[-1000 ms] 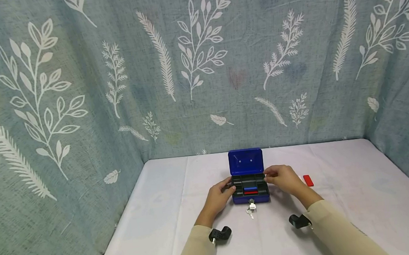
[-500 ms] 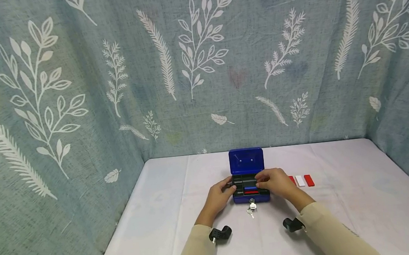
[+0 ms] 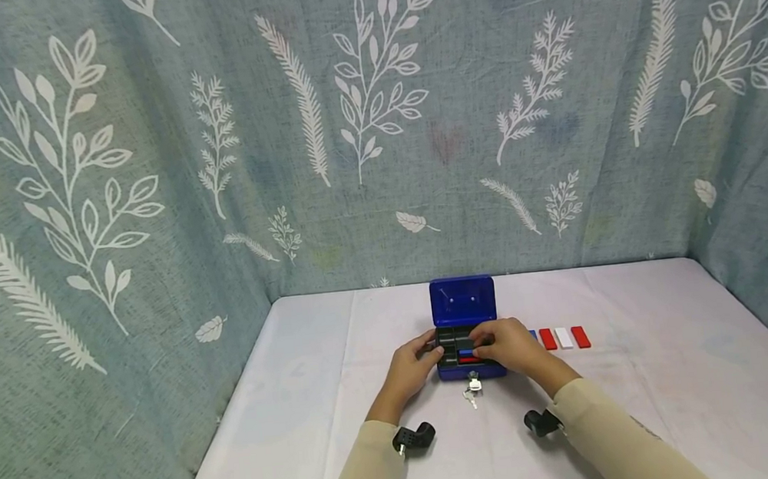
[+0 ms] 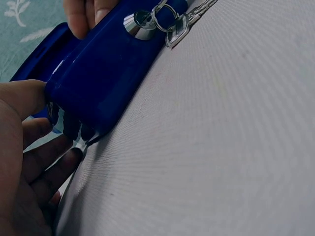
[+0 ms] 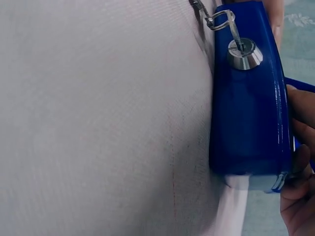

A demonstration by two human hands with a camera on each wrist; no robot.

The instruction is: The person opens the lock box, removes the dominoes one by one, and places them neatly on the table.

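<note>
The blue box (image 3: 452,373) is standing at the lower centre of the head frame, between the two hands, and its lid (image 3: 462,301) is leaning upright behind. The left hand (image 3: 409,372) is touching the box's left end; its thumb is resting at the top edge, while the other fingers are lying loosely extended along the side. The right hand (image 3: 514,344) is covering the right part of the black tray (image 3: 445,341), its fingertips being just beside a blue piece (image 3: 466,352); I cannot tell whether they are gripping something. Keys (image 3: 471,397) are hanging at the box's front. Right of the right hand, a red tile (image 3: 548,339), a white tile (image 3: 563,338) and another red tile (image 3: 580,337) are lying in a row.
</note>
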